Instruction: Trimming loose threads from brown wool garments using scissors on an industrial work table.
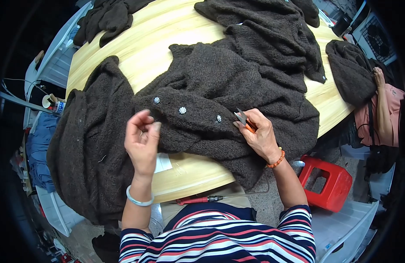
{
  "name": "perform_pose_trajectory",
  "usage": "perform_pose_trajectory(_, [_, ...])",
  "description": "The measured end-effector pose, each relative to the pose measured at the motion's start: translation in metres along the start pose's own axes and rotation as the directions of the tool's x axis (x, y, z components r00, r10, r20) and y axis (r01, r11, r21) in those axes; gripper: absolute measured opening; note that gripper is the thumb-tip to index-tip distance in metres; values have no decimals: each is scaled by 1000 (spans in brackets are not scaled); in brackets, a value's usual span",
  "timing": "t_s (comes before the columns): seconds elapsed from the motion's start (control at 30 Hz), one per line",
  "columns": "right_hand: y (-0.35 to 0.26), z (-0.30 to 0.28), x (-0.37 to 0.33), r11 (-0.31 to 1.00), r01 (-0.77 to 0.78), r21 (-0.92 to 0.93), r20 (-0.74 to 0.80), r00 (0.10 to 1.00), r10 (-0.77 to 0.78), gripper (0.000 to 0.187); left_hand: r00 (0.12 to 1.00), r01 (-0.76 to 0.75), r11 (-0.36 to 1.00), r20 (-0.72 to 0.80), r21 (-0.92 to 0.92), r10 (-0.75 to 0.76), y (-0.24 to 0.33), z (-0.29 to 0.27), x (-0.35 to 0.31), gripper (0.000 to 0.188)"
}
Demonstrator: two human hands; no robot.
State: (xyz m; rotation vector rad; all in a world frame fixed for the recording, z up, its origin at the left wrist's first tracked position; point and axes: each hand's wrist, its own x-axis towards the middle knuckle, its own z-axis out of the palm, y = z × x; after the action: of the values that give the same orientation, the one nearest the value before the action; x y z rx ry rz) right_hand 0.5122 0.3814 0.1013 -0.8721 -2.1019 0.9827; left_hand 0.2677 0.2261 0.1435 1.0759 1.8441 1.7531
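A dark brown knitted garment [211,70] lies rumpled on the table in front of me. A folded band of it bears sparkling round buttons [182,110], three of them in a row. My right hand [257,131] grips a small pair of orange-handled thread snips [250,125], the blades pointing up and left beside the rightmost button. Over the garment's left edge, below the leftmost button, my left hand [142,138] is raised with fingers loosely bent and thumb apart; I see nothing in it.
More brown knitwear lies at the left [93,144], far left and far right of the wooden table [198,173]. A red plastic stool [327,184] stands at the lower right. Beyond the right edge, another person's arm [380,105] reaches to a brown knitted piece [349,72]. A red-handled tool [198,200] is by my lap.
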Motion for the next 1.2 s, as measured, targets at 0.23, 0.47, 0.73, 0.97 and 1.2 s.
perform_pose_trajectory(0.23, [2,-2,-3,1000,13,5,-14,1000,-13,21,886,-461,767,270,447,376,25,44,-20,35])
perform_pose_trajectory(0.47, [-1,-5,-7,998,-13,57,-13,1000,13,21,869,-493,647,292,582,399,13,81,-35,40])
perform_pose_trajectory(0.73, [-1,-12,-14,998,3,60,-22,1000,-2,24,881,-468,647,260,602,395,7,91,-33,28])
perform_pose_trajectory(0.97, [-8,-21,-17,996,71,53,-25,997,-70,28,923,-384,800,230,462,310,6,89,-36,12])
perform_pose_trajectory(1.2, [-30,-29,-20,997,83,4,70,994,-83,43,976,-100,979,210,179,61,17,78,-38,6])
